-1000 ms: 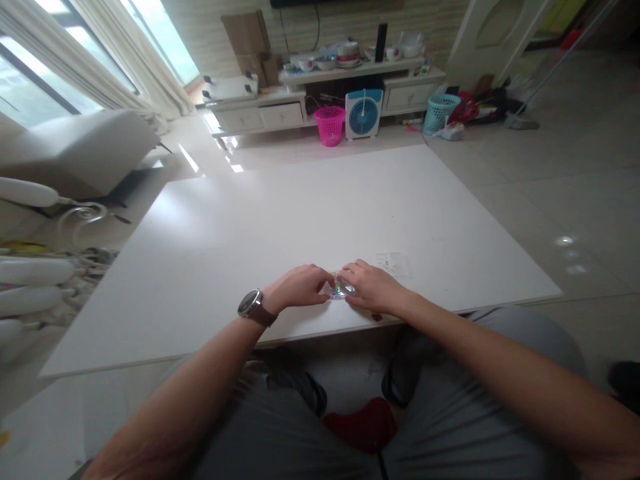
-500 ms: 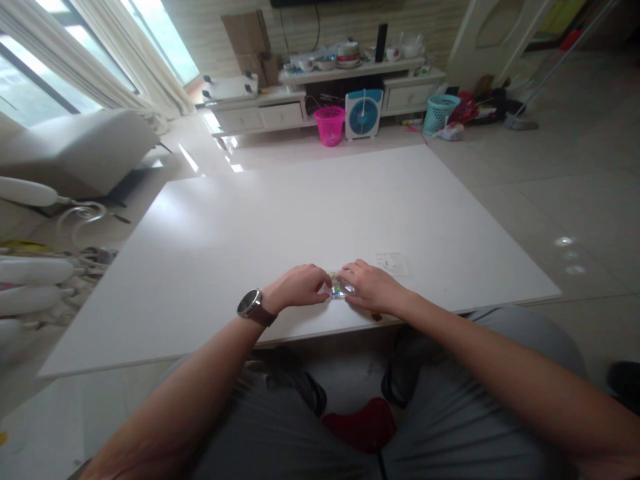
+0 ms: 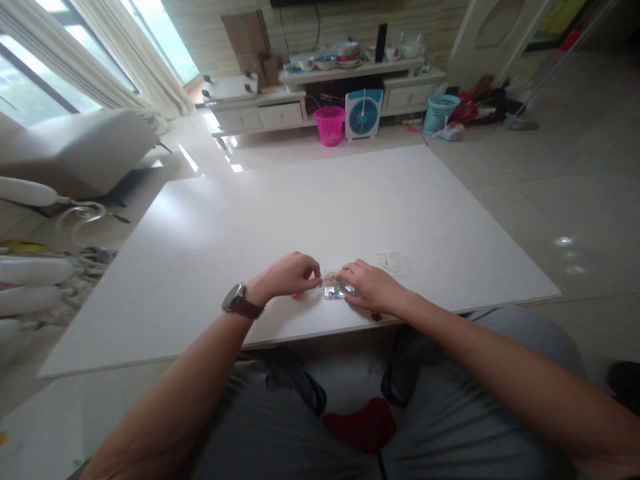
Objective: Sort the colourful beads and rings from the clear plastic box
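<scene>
A small clear plastic box (image 3: 330, 294) with bright bits in its compartments lies near the table's front edge. My right hand (image 3: 373, 287) grips its right side, thumb at the near edge and fingers at the far edge, covering part of it. Just left of the box, my left hand (image 3: 290, 275) is closed in a pinch at the fingertips. A tiny pinkish spot shows there, too small to name. Under that hand a small orange-red thing (image 3: 297, 295) shows partly. Beyond my right hand lies a flat clear plastic piece (image 3: 395, 263).
The white table (image 3: 280, 213) reaches away in front of me. A small dark thing (image 3: 376, 317) sits at its front edge by my right wrist. Across the floor stand a pink basket (image 3: 330, 127), a blue fan (image 3: 363, 115) and a long cabinet (image 3: 280, 115).
My left hand has moved left off the box, uncovering its left side and the orange-red thing. My right hand has stayed on the box.
</scene>
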Available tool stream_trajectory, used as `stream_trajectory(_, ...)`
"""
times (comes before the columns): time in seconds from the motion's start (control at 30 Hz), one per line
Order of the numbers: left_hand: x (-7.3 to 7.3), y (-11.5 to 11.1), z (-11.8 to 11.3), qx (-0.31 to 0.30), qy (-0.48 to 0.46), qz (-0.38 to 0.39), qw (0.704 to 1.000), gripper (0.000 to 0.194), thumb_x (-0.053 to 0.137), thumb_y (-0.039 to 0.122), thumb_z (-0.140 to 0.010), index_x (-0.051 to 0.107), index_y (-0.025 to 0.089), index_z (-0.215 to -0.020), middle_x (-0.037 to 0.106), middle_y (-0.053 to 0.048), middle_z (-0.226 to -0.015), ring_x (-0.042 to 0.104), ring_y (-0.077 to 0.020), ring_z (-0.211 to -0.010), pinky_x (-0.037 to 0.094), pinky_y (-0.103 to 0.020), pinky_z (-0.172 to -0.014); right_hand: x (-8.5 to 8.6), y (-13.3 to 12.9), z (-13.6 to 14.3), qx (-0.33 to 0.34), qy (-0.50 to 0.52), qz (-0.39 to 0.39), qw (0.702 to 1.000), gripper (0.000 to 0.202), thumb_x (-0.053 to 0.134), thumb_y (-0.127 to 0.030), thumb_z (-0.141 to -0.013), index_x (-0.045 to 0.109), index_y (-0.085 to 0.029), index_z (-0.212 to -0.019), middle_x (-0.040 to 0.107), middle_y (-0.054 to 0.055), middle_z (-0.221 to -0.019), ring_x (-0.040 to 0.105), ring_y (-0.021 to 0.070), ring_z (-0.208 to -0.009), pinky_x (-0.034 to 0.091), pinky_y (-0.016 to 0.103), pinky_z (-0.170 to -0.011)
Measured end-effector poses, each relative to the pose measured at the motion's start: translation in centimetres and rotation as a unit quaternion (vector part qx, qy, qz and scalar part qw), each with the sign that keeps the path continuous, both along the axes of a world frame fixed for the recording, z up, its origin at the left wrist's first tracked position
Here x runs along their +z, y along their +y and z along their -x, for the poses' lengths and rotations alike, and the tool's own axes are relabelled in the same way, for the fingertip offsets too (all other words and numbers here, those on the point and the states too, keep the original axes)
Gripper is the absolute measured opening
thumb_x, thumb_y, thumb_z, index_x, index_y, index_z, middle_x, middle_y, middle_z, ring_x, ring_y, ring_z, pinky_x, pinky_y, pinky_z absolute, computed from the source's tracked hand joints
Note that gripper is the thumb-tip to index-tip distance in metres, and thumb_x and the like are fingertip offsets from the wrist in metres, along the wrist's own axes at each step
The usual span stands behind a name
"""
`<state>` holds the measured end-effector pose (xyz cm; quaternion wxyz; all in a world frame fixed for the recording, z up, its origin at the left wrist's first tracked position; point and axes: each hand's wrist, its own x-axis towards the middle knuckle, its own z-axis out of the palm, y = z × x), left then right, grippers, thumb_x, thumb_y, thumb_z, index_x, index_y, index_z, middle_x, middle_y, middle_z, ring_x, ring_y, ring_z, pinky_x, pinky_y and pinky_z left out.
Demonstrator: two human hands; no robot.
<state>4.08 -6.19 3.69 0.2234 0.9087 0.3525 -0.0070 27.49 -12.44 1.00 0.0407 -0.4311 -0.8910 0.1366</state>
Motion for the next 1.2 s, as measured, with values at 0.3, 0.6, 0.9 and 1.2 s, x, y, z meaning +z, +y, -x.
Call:
stream_trajectory(0.3, -2.4, 1.6, 1.6, 0.050, 0.033, -0.028, 0.998, 0.017, 0.060, 0.022, -0.077, 0.072, 0.020, -0.089, 0.070, -0.002, -0.083, 0.060, -0.0125, -0.070, 0.043, -0.024, -0.067, -0.2, 0.0, -0.1, 0.000, -0.006, 0.000, 1.000, 0.037, 0.064, -0.027, -0.085, 0.058, -0.016, -0.120, 0.059, 0.014, -0.115, 0.049, 0.0262, -0.109, 0.044, 0.037, -0.091)
stream_trajectory(0.6, -3.3, 0.8, 0.4, -0.003, 0.040, -0.021, 0.999, 0.013, 0.060, 0.020, -0.077, 0.071, 0.022, -0.085, 0.070, -0.001, -0.083, 0.060, -0.0133, -0.071, 0.043, -0.024, -0.067, -0.1, 0.0, 0.1, 0.004, -0.009, -0.008, 1.000, 0.035, 0.063, -0.026, -0.085, 0.058, -0.015, -0.117, 0.060, 0.014, -0.115, 0.049, 0.0260, -0.108, 0.044, 0.036, -0.091)
stream_trajectory(0.9, -2.9, 0.3, 0.1, -0.003, 0.041, -0.010, 0.999, 0.013, 0.059, 0.025, -0.080, 0.071, 0.021, -0.084, 0.069, -0.001, -0.082, 0.058, -0.0115, -0.065, 0.042, -0.023, -0.063, 0.0, 0.0, 0.1, 0.004, -0.015, -0.004, 1.000, 0.036, 0.064, -0.026, -0.084, 0.058, -0.015, -0.118, 0.060, 0.014, -0.114, 0.050, 0.0256, -0.106, 0.045, 0.035, -0.089)
stream_trajectory(1.2, -2.9, 0.3, 0.0, 0.009, 0.063, 0.000, 0.998, 0.012, 0.061, 0.026, -0.076, 0.070, 0.021, -0.081, 0.069, -0.002, -0.078, 0.056, -0.0123, -0.061, 0.040, -0.024, -0.059, -0.1, 0.1, 0.1, 0.004, -0.016, -0.012, 1.000, 0.037, 0.064, -0.026, -0.084, 0.058, -0.014, -0.119, 0.060, 0.014, -0.114, 0.050, 0.0263, -0.107, 0.045, 0.036, -0.089)
